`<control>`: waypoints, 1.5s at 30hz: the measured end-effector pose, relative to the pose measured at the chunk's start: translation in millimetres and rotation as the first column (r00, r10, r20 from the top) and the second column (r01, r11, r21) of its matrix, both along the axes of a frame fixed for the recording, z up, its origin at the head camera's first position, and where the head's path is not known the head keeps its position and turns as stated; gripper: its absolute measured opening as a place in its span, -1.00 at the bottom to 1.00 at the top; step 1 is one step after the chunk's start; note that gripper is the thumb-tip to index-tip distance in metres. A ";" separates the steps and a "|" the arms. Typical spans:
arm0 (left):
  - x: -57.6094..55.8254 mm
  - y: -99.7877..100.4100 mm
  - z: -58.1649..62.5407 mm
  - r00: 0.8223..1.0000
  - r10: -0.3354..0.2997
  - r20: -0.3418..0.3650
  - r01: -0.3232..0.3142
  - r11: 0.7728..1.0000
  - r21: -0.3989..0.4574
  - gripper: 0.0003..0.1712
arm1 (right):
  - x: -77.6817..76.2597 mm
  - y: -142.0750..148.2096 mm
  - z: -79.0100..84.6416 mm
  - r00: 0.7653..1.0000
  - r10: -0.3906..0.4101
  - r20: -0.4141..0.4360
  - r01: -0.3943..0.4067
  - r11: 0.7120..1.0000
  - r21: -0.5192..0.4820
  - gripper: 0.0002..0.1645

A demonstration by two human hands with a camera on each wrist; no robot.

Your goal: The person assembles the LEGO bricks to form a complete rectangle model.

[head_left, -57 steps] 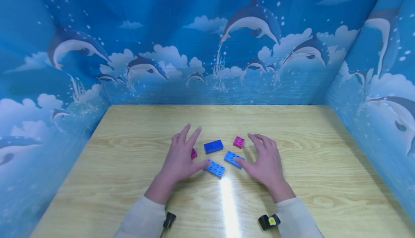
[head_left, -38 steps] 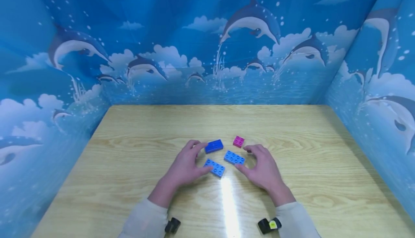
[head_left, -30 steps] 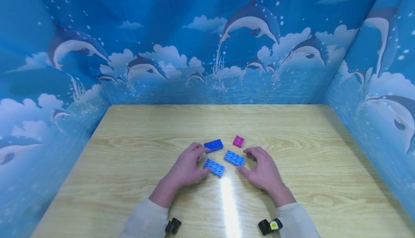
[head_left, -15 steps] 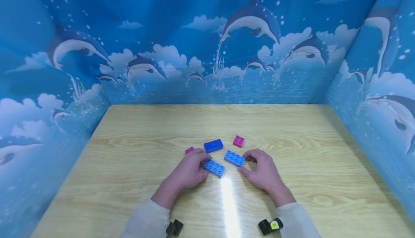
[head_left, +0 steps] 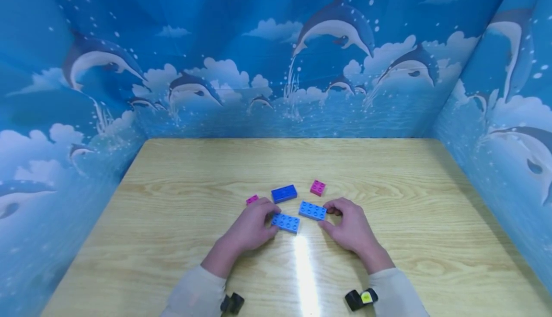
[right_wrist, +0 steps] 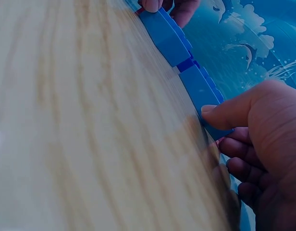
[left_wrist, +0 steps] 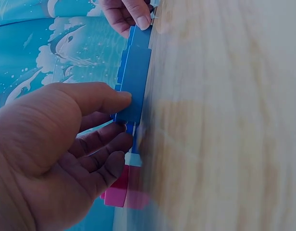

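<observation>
My left hand (head_left: 251,225) pinches the left end of a light blue toy building brick (head_left: 288,223) with two rows of studs. In the left wrist view the thumb presses the side of this brick (left_wrist: 136,79), its other fingers curled beyond. A matching light blue brick (head_left: 312,210) lies just up and to the right, its right end between the thumb and fingers of my right hand (head_left: 352,227). The right wrist view shows the right thumb on the side of that brick (right_wrist: 202,96). Both bricks sit low at the tabletop, with a small gap between them.
Behind the light blue bricks lie a dark blue brick (head_left: 284,193) and a square pink brick (head_left: 317,188). Another pink brick (head_left: 252,200) shows partly past the left hand. A dolphin-print curtain (head_left: 276,58) surrounds the wooden table (head_left: 181,173).
My left hand has drawn back from over the pink brick and taken hold of the left light blue brick. My right hand has closed on the other. Both bricks have turned slightly.
</observation>
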State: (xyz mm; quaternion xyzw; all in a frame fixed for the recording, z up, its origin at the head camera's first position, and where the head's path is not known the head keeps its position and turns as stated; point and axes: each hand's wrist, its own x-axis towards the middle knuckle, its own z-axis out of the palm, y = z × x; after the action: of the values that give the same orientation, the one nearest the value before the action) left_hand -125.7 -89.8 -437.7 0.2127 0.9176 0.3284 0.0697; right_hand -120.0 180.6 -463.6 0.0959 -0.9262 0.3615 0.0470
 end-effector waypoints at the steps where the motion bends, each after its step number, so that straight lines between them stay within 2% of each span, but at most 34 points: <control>1: 0.0 -0.4 -0.5 1.000 0.001 0.002 -0.001 1.000 0.006 -0.56 | -0.6 0.5 0.0 1.000 0.004 0.002 -0.004 1.000 -0.004 -0.57; 11: 0.0 -3.3 -5.7 1.000 -0.006 -0.006 0.006 0.999 0.049 -0.59 | -4.3 6.3 1.2 0.998 0.040 0.054 -0.039 0.999 -0.021 -0.60; 21: 0.2 -0.7 -5.2 0.999 0.036 0.039 -0.038 0.998 0.047 -0.59 | -5.2 9.3 3.4 0.992 0.074 0.103 -0.071 0.997 -0.028 -0.63; 38: 0.1 1.6 -4.9 0.997 0.062 0.052 -0.065 0.997 0.049 -0.60 | -5.6 11.1 4.1 0.984 0.117 0.131 -0.112 0.993 -0.042 -0.62; 45: 0.0 1.7 -4.3 0.998 0.053 0.038 -0.055 0.997 0.054 -0.61 | -5.2 10.7 5.5 0.984 0.122 0.131 -0.117 0.992 -0.045 -0.62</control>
State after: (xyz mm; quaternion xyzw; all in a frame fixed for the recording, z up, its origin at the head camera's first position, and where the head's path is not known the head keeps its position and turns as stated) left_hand -125.7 -88.1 -442.0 0.1836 0.9122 0.3592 0.0715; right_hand -125.2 191.3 -458.1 0.1259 -0.9130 0.3865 -0.0350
